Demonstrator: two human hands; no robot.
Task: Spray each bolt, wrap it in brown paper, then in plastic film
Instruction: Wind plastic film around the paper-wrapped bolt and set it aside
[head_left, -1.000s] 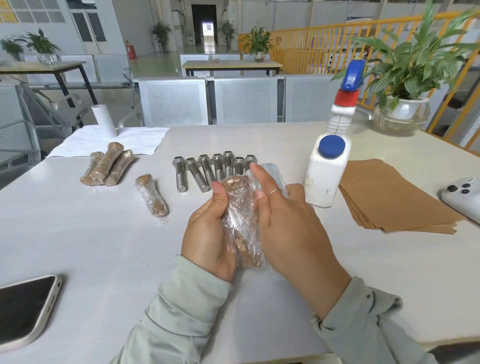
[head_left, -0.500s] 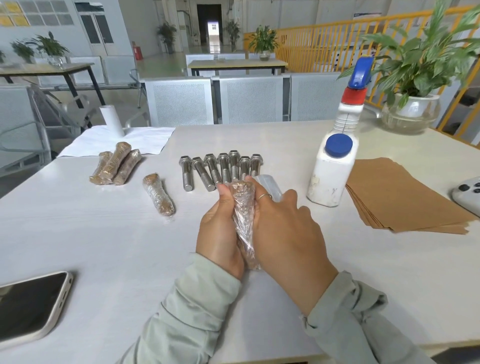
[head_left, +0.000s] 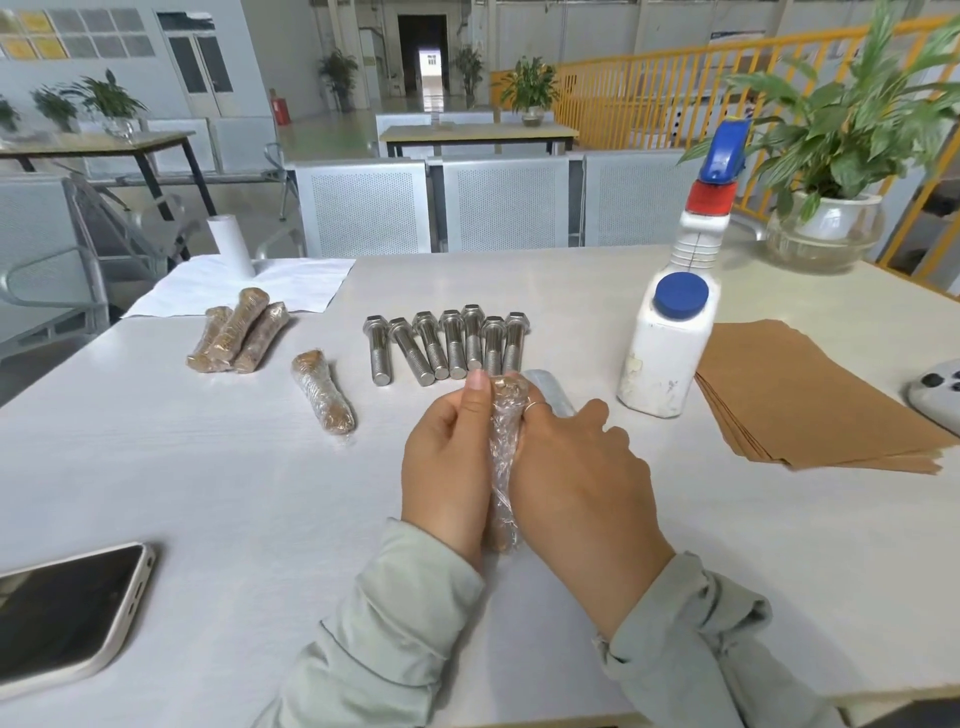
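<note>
- Bolt in paper and film (head_left: 505, 457) pressed upright-ish between both palms over the counter (head_left: 208, 467), head end away from the person; likely to smooth the film tight.
- Left hand (head_left: 447, 467) fingers closed along its left side, thumb at the top.
- Right hand (head_left: 576, 473) fingers folded over its right side, holding the film down.
- Seven bare bolts (head_left: 447, 345) lined up beyond, within reach.
- Four wrapped bolts (head_left: 244, 332) set apart left, separating done from pending.
- Spray bottle (head_left: 670, 332) and brown paper stack (head_left: 800, 395) on the right.

bolts (head_left: 447, 345) silver | paper sheets (head_left: 810, 395) brown, 3 o'clock | bottle (head_left: 667, 343) white, blue cap | table (head_left: 208, 483) white
</note>
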